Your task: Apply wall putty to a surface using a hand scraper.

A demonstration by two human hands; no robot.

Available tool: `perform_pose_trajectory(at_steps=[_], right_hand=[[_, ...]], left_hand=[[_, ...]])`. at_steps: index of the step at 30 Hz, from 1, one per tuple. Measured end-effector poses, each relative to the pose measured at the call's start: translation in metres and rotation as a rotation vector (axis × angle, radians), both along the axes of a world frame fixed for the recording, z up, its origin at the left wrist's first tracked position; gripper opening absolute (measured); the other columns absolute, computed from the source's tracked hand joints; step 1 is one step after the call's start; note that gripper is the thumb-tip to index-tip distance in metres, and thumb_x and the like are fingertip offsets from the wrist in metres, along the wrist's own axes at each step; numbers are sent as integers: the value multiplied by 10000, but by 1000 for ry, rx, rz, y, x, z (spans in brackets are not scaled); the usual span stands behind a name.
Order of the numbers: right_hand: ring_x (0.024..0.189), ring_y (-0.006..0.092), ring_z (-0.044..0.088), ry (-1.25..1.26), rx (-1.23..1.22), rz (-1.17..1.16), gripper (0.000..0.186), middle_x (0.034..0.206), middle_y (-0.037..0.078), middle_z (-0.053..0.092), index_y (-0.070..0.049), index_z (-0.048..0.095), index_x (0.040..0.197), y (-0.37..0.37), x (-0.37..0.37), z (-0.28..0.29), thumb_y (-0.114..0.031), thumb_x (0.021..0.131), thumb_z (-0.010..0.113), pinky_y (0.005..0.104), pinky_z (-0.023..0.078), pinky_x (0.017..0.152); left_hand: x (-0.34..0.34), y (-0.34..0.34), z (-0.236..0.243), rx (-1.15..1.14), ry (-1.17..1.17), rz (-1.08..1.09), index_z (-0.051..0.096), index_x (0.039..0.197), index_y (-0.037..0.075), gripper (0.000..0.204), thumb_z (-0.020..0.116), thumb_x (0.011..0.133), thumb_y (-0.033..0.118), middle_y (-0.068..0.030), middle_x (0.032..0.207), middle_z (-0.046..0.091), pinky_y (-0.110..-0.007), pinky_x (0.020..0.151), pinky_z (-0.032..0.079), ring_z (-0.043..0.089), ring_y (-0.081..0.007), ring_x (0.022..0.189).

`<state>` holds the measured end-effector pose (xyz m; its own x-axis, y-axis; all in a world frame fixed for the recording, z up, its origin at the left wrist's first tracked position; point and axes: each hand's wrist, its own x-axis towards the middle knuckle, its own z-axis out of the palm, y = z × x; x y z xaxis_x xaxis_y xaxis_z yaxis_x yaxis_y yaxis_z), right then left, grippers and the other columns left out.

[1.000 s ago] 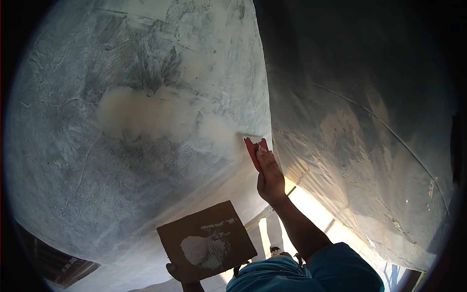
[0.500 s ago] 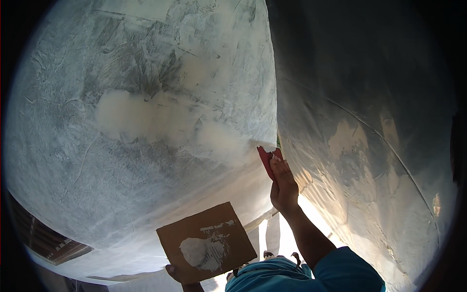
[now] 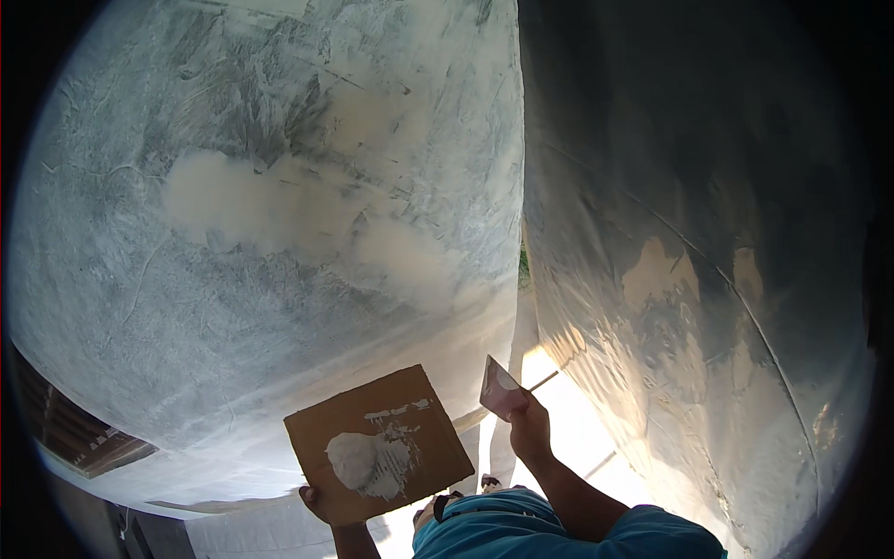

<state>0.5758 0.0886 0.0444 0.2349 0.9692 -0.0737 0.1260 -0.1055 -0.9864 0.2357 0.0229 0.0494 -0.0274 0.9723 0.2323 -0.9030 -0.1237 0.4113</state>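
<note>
My left hand [image 3: 317,503] is closed on the lower left edge of a brown flat board [image 3: 307,429], thumb on top and other fingers hidden beneath. A mound of white putty [image 3: 354,458] lies on the board, with smeared ridges and streaks beside it. My right hand [image 3: 532,430] grips a reddish putty scraper [image 3: 501,389], held tilted just right of the board and apart from it. White putty shows on the scraper's flat face. The plaster-streaked wall [image 3: 279,307] stands in front of both hands, with cream patches across its middle.
A large dark, creased sheet [image 3: 689,307] hangs at the right. Between it and the wall runs a narrow gap with a bit of green [image 3: 524,265]. Bright light falls on the ground below. A recessed opening with slats [image 3: 70,419] is at the lower left.
My right hand has come down from the wall's right edge with the scraper, turning it so its flat face shows. The board has shifted slightly left and up.
</note>
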Motion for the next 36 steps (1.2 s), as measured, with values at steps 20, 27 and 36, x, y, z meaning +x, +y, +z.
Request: perform_pose_trajectory(at_steps=[20, 27, 36], right_hand=[[984, 255, 697, -736, 957, 558, 288, 1027, 66, 736, -93, 732, 1033, -32, 23, 176, -50, 755, 796, 396, 563, 879], [993, 240, 691, -876, 1012, 828, 287, 982, 42, 734, -113, 726, 1016, -52, -23, 204, -152, 747, 817, 383, 551, 891], [991, 226, 683, -933, 946, 935, 319, 1027, 22, 736, -149, 717, 1024, -71, -68, 206, -145, 727, 832, 361, 543, 885]], left_hand=[[26, 3, 33, -57, -225, -241, 413, 1451, -31, 702, 531, 844, 303, -224, 1420, 527, -492, 1045, 477, 559, -377, 1253], [16, -19, 42, -47, -286, -411, 370, 1477, -14, 705, 505, 867, 312, -242, 1430, 505, -515, 1052, 474, 542, -405, 1272], [0, -48, 60, -88, -225, -363, 394, 1451, -23, 688, 496, 867, 326, -242, 1382, 538, -492, 1007, 512, 576, -392, 1229]])
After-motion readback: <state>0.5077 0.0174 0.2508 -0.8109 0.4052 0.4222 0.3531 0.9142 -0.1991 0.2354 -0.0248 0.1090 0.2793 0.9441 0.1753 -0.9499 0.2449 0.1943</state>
